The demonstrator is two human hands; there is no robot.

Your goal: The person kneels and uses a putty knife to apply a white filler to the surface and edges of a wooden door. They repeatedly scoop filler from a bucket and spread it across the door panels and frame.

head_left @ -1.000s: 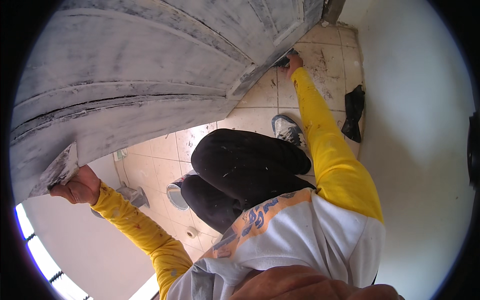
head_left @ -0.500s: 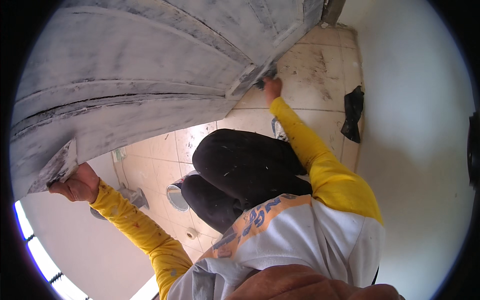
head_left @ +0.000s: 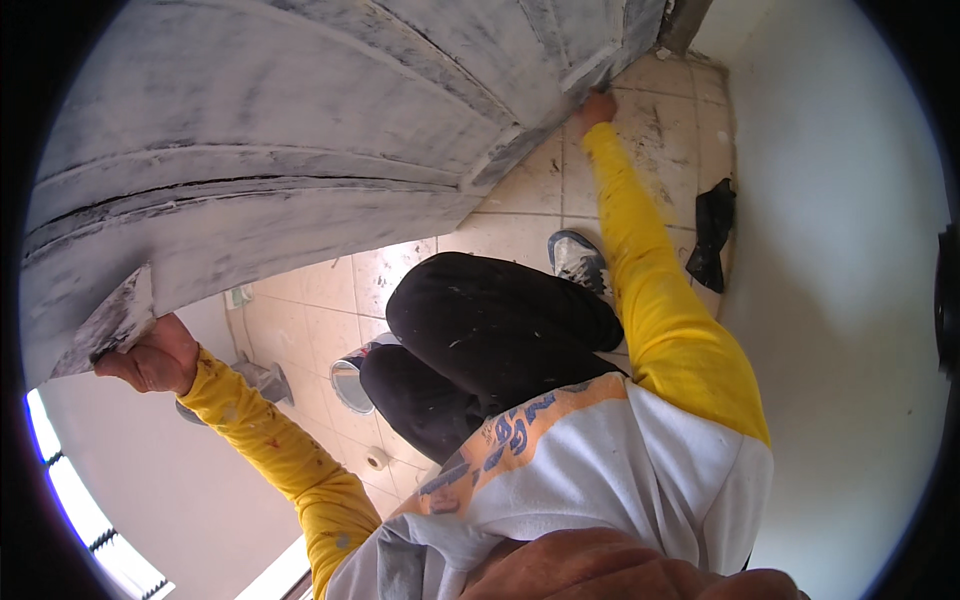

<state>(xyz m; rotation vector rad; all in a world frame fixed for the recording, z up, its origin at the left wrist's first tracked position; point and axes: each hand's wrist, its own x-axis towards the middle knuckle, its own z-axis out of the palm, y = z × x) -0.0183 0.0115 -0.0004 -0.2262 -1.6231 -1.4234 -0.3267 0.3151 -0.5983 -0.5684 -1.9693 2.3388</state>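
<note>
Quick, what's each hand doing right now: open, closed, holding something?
Left hand: closed, holding a smeared flat plate.
Right hand: blurred at the edge of the panelled door; its grip cannot be told.

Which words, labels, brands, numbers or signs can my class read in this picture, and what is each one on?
Shirt: large dark blue letters on an orange band, slanted and broken by folds; no whole word reads clearly.
Bucket: coloured marks on its side, too small to tell whether they are print.
Door: no lettering visible.
</note>
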